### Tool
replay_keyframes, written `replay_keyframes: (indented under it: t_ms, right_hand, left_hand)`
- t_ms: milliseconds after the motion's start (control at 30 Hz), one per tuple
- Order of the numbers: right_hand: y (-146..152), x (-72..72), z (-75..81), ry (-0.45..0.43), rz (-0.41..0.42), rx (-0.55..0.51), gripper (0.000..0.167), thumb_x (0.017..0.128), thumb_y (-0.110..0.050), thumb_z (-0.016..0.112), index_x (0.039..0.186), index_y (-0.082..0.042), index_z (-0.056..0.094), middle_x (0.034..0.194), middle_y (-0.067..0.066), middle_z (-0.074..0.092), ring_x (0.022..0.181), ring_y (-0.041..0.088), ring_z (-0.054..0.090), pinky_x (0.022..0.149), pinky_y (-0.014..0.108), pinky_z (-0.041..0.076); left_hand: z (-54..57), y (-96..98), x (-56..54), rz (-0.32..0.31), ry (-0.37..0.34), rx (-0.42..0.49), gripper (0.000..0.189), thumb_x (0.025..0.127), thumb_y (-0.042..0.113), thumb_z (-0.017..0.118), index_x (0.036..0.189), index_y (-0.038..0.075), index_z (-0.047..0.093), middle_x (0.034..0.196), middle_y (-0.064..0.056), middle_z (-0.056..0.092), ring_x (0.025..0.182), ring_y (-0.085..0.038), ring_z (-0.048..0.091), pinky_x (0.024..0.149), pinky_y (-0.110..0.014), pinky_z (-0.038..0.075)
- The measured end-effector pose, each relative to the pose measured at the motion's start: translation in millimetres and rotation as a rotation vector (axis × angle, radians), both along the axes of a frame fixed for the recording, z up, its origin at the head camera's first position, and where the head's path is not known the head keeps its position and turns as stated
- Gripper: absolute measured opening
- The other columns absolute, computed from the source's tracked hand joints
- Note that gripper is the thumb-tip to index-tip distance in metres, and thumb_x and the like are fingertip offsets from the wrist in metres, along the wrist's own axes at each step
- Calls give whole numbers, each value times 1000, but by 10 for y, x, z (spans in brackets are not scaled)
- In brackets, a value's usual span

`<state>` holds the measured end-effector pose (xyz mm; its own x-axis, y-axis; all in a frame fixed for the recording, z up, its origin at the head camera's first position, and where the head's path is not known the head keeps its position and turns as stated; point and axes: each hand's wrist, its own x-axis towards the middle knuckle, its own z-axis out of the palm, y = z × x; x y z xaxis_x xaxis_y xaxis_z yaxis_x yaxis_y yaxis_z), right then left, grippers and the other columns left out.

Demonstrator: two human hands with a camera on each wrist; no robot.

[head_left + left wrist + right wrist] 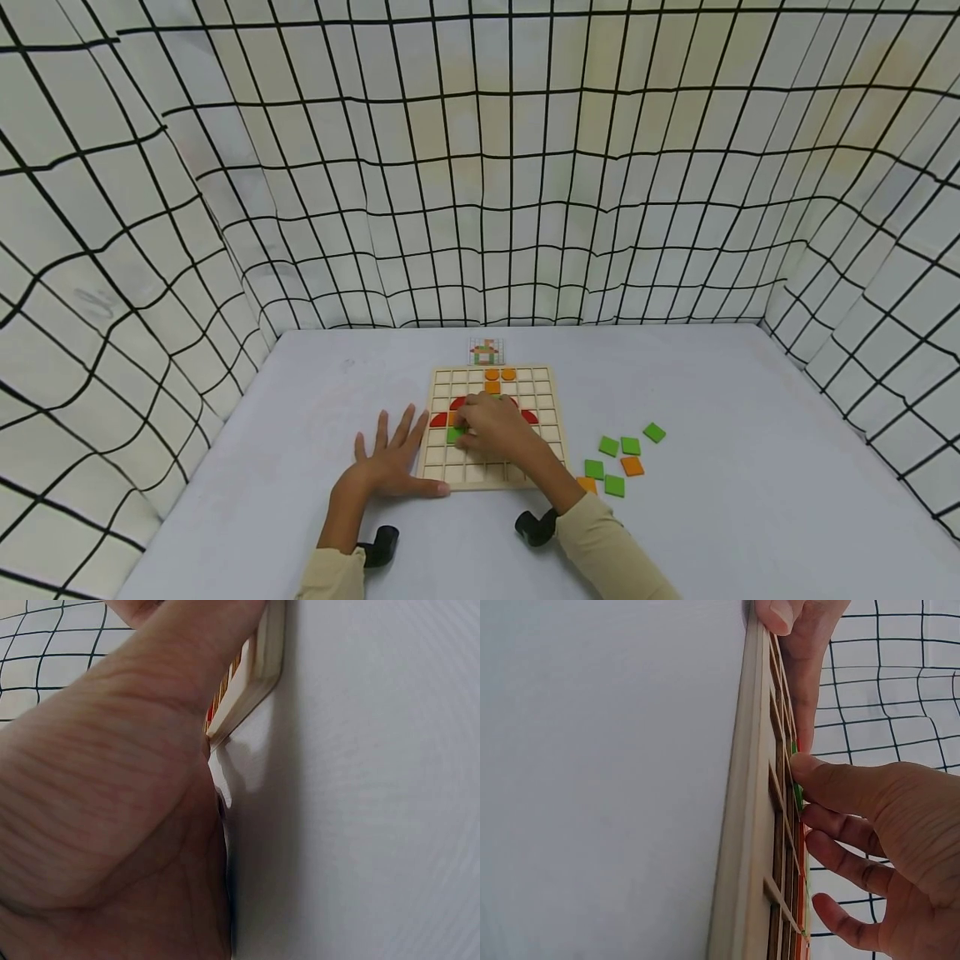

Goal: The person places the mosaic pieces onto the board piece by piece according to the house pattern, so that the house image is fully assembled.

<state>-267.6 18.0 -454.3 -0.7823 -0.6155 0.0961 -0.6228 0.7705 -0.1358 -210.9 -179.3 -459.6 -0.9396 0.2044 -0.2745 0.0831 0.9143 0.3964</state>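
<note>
A wooden grid board [487, 475] lies on the table, with red, orange and green pieces set in its cells. My left hand [390, 468] is spread on the table at the board's left, its thumb along the near left corner. In the left wrist view the thumb's base covers most of the board [264, 667]. Over the board's middle, my right hand [495, 427] has its fingers bent and hides several cells. The right wrist view shows its thumb and fingertips around a green square tile [798, 799] at the board's surface. A green tile [454, 435] sits in a left cell.
Loose green tiles [614, 486] and orange tiles [632, 466] lie on the white table right of the board. A small pattern card [487, 352] lies beyond its far edge. Black-netted white walls [525, 208] enclose the back and sides.
</note>
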Motion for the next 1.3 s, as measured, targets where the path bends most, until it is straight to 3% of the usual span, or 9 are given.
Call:
replay_keyframes:
  t_ms: [367, 600, 767, 1033, 1300]
  right_hand:
    - [2, -1, -9, -20, -10, -18, 24, 84, -40, 75, 101, -24, 75, 97, -11, 66, 95, 9, 58, 94, 47, 49]
    - [18, 0, -16, -13, -14, -10, 23, 85, -40, 74, 102, -24, 74, 97, -11, 65, 96, 9, 59, 95, 48, 50]
    - [50, 9, 1, 1, -8, -20, 24, 86, -41, 74, 103, -24, 74, 99, -10, 65, 96, 9, 60, 96, 50, 49]
    - [190, 36, 84, 45, 12, -30, 24, 87, -43, 72, 102, -25, 75, 102, -10, 68, 99, 9, 62, 88, 42, 51]
    - [397, 72, 220, 90, 2, -50, 25, 86, -39, 74, 103, -22, 76, 106, -7, 69, 102, 11, 61, 84, 43, 52]
  left_hand:
    - [-4, 1, 3, 4, 0, -1, 126, 65, 73, 74, 158, 16, 11, 166, -14, -3, 147, -49, -15, 107, -77, -9]
    - [-136, -43, -52, -2, 3, 4, 133, 58, 87, 65, 159, 21, 7, 166, -9, -8, 147, -44, -22, 107, -73, -15]
    - [-251, -63, -108, 2, 23, -9, 134, 57, 85, 68, 159, 21, 8, 166, -8, -8, 147, -43, -23, 107, -73, -13]
    - [-9, 17, -14, 10, -3, 1, 128, 64, 73, 75, 158, 16, 11, 166, -14, -4, 147, -48, -17, 107, -76, -9]
    - [-13, 25, -3, 14, 12, -7, 127, 64, 71, 76, 158, 16, 11, 166, -14, -4, 147, -49, -16, 107, -76, -8]
